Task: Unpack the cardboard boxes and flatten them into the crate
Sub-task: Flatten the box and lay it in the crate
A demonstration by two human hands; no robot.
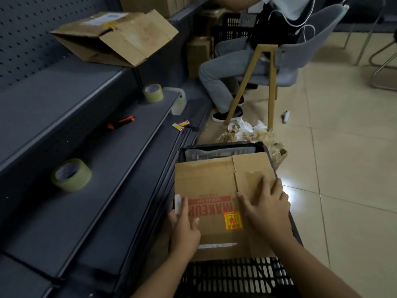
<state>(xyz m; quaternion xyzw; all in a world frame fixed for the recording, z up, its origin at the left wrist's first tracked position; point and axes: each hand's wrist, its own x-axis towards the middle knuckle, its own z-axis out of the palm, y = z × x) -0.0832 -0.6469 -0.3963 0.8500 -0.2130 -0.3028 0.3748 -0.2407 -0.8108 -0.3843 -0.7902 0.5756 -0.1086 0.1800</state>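
A flattened brown cardboard box (214, 183) with red "MAKEUP" print lies across the top of a black slatted crate (236, 276) on the floor. My left hand (184, 226) rests flat on the box's left edge with straight fingers. My right hand (266, 203) presses flat on the box's right flap, fingers spread. Under the far end of the cardboard, packaging shows inside the crate. Another cardboard box (113, 37), opened and partly collapsed, lies on the dark shelf at the upper left.
Dark shelves (86, 168) run along the left with two tape rolls (72, 175) (153, 93), an orange-black cutter (121, 122) and a small label. A seated person (227, 69) on a grey chair (300, 57) is ahead, scrap paper (247, 132) beyond the crate. Tiled floor lies right.
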